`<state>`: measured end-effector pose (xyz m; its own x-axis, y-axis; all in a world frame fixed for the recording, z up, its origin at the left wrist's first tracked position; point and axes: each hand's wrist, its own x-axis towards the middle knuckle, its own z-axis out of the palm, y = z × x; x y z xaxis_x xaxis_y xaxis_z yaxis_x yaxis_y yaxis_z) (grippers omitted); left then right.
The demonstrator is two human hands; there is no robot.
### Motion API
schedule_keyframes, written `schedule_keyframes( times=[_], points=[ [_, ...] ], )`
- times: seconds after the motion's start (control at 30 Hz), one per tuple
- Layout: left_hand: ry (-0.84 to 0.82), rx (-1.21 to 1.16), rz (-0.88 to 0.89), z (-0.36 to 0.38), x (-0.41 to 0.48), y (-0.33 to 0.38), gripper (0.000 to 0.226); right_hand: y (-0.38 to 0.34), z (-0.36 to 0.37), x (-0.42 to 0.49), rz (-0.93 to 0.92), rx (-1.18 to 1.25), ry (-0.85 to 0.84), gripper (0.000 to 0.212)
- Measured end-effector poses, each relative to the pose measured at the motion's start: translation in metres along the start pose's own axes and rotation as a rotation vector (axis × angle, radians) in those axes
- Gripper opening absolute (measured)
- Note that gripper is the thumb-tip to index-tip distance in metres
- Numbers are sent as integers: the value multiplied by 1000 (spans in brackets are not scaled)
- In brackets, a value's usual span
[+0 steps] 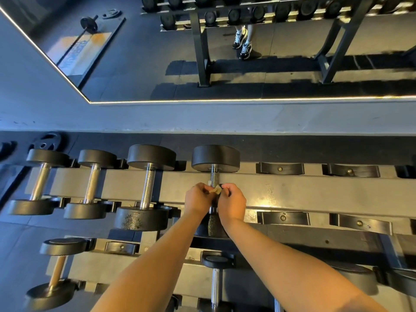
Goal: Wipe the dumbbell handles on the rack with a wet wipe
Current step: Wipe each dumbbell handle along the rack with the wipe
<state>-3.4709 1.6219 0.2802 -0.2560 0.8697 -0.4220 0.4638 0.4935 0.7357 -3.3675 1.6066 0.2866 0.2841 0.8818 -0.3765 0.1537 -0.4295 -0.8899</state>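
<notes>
Several black dumbbells with chrome handles lie across the top tier of the rack. Over the fourth dumbbell, both my hands meet above its knurled handle. My left hand and my right hand pinch a small crumpled pale wet wipe between their fingertips. The wipe sits just over the middle of the handle; whether it touches the metal I cannot tell. The near half of that handle and most of its near weight are hidden behind my hands and wrists.
Left of it lie three more dumbbells, the nearest with a scuffed near weight. Empty black cradles follow to the right. A lower tier holds a small dumbbell and another. A mirror lines the wall behind.
</notes>
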Motion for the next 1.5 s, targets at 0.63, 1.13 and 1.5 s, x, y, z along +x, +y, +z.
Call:
schedule_keyframes(
  times=[0.63, 1.13, 1.5],
  points=[
    [-80, -83, -66, -7, -2, -14, 18, 3, -4, 4, -44, 79, 53, 26],
    [-28, 100, 261, -11, -60, 6, 38, -8, -35, -9, -98, 93, -357, 19],
    [87, 124, 58, -4, -63, -4, 37, -25, -4, 30, 158, 342, -89, 22]
  ],
)
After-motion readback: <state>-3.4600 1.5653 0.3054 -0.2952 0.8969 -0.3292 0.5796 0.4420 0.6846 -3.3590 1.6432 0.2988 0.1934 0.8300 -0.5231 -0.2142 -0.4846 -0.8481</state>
